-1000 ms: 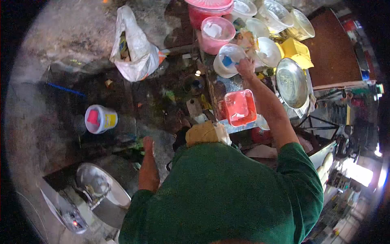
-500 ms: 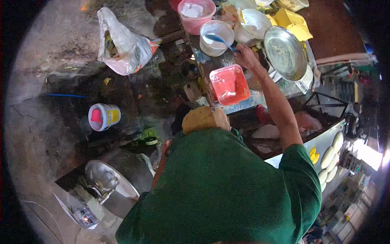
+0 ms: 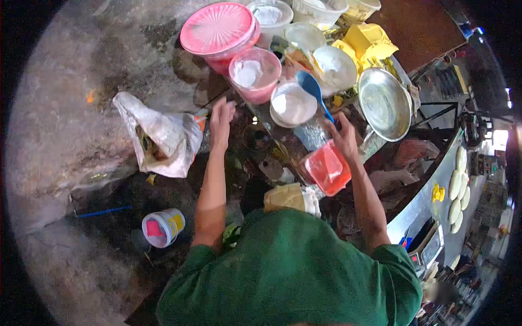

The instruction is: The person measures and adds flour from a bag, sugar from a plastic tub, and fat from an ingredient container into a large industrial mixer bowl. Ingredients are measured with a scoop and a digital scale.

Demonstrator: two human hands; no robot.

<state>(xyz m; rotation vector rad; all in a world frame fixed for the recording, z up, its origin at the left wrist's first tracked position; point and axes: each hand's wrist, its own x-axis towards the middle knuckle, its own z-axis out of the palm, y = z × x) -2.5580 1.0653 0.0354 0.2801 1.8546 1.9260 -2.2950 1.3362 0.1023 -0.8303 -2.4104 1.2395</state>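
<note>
A blue spoon (image 3: 311, 86) is in my right hand (image 3: 344, 133), its handle between the fingers. Its bowl is raised over the rim of a white tub (image 3: 285, 120) that holds white powder. Just below that hand sits a red square container (image 3: 328, 169) with white residue inside. My left hand (image 3: 221, 120) reaches forward with nothing in it, fingers apart, left of the table edge. Nearest to it is a pink tub (image 3: 256, 98) with white powder in it; the two do not touch.
A large pink lidded tub (image 3: 217, 30), a clear bowl (image 3: 334, 70), yellow wrapping (image 3: 370, 43) and a metal pan (image 3: 384, 103) crowd the table. A white sack (image 3: 163, 130) and a white bucket (image 3: 163, 227) stand on the floor to the left. Pale dough pieces (image 3: 459, 185) lie at right.
My right hand has lifted the blue spoon out of the white tub. My left hand has come up and forward from beside the body. The whole view has shifted.
</note>
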